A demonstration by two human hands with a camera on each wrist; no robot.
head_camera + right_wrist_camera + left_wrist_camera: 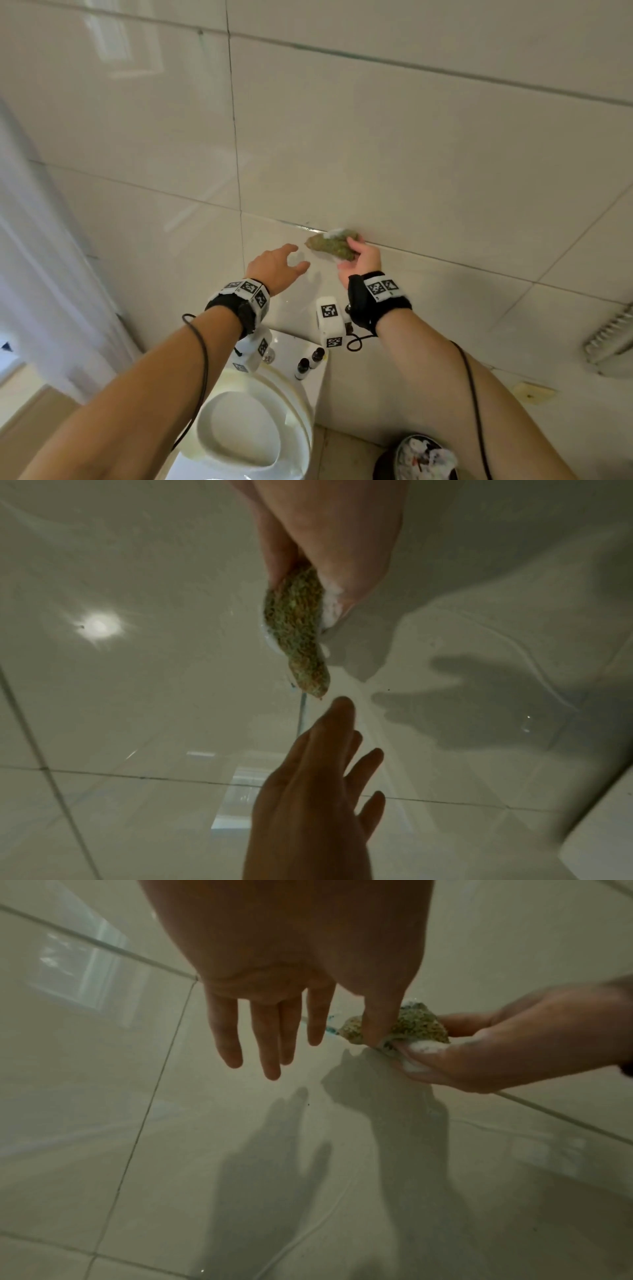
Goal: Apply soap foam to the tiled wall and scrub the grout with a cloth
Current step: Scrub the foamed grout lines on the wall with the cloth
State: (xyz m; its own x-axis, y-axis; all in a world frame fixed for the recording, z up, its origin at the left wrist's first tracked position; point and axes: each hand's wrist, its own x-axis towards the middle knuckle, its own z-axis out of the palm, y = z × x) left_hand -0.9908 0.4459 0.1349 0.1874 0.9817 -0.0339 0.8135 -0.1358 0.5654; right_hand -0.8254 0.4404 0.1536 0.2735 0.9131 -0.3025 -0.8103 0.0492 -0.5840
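Observation:
A bunched green cloth (pixel 331 244) (pixel 419 1024) (pixel 298 631) with white soap foam (pixel 335 234) (pixel 331 607) on it lies against the glossy cream tiled wall (pixel 411 144) at a horizontal grout line (pixel 445 260). My right hand (pixel 359 260) (pixel 322 534) grips the cloth, with foam on its thumb (pixel 424 1056). My left hand (pixel 279 265) (pixel 270 1031) (pixel 318 791) is held out just left of the cloth, fingers straight and spread, holding nothing. Whether it touches the tile cannot be told.
Below my arms is a white toilet (pixel 253 421), with two small dark-capped bottles (pixel 308 363) on its cistern top. A bin with rubbish (pixel 424 457) stands on the floor at the right. A white curtain (pixel 41 274) hangs at the left. A metal rack (pixel 609 335) juts from the right wall.

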